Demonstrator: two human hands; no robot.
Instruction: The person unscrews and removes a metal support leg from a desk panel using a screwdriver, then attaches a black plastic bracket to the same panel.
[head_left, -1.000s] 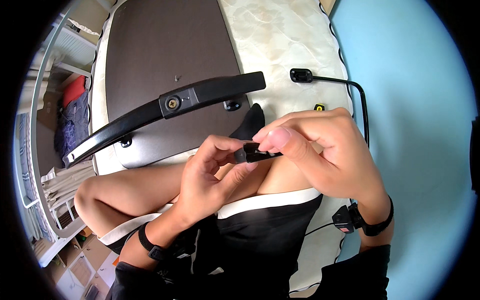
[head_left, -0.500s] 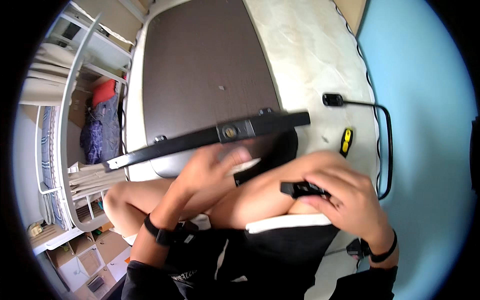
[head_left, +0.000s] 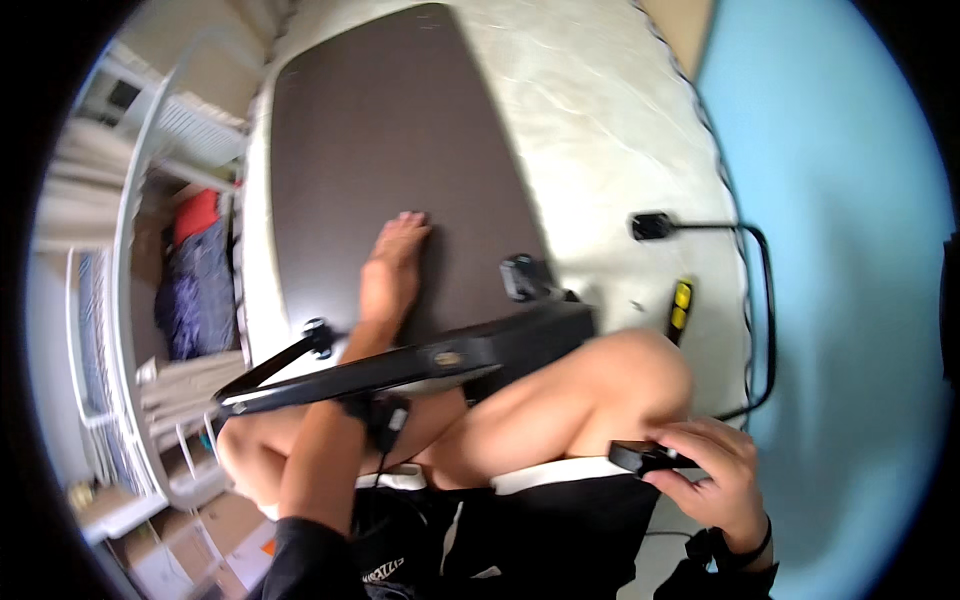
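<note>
My left hand (head_left: 395, 262) reaches past a black bar (head_left: 430, 362) and rests its stretched fingertips on a dark brown board (head_left: 390, 120). The bar lies crosswise above my bent legs, with a round brass-coloured spot near its middle, and partly hides my left forearm. Black fittings (head_left: 522, 277) stand on the board near the bar. At the right, by my knee, my right hand (head_left: 715, 470) is closed round a small black block-shaped part (head_left: 640, 457), held between thumb and fingers. Whether anything lies under my left fingertips is hidden.
A bent black tube (head_left: 768, 300) with a flat black foot (head_left: 652, 226) lies at the right on a cream marbled surface (head_left: 580, 120). Near it is a yellow and black handled tool (head_left: 681, 305). A blue wall (head_left: 840, 250) rises at right; a white rail frame (head_left: 130, 220) stands left.
My left hand has moved from under the bar forward onto the board, where a small pale piece showed before. The bar has dropped nearer me. My right hand has moved down and right with the black part.
</note>
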